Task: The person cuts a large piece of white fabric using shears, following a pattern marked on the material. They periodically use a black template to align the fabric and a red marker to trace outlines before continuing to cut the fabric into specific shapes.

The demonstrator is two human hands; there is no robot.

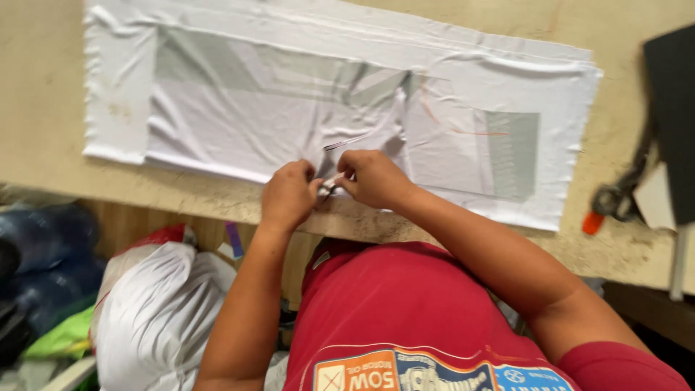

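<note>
Red shirt (405, 311) with a printed patch — filling the bottom of the head view, worn by the person whose two forearms are reaching up and away from the camera.

Left hand (289, 194): resting at the near edge of the table (43, 87), fingers curled and pressed together, pinching the edge of the white fabric (289, 108) against the thumb.

Right hand (373, 177): sitting just beside the left, nearly touching it, fingers bunched and pinching the same spot; a small pale piece (329, 187) is showing between the two hands, too small to identify.

White fabric: lying flat across the beige table, spreading well to both sides of the hands, near edge reaching the table's edge; grey-green panels are showing through it, and a fold is rising just above the hands.

Dark tool with an orange tip (604, 206): lying on the table, well apart at the right.

White bundle (156, 304) and blue items (43, 253) — sitting below the table at the left.
</note>
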